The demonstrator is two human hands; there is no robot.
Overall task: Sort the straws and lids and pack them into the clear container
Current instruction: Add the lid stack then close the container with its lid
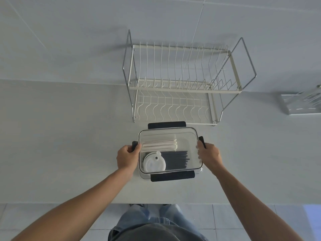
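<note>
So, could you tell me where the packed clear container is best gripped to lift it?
Probably by its two short ends, one hand from each side, as the left hand and right hand sit now. The clear container is wide and flat, and the black clips give firm edges.

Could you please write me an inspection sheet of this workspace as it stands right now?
Surface: pale counter, bare around the container.
Job's things: clear container with lid on; inside, white straws, black straws and white round lids.
Clutter: nothing seen.
Grips: left hand on the left side latch, right hand on the right side latch; long-side latches flipped out.
Cables: nothing seen.
Surroundings: empty wire dish rack behind the container, a metal item at far right, tiled floor below.
</note>
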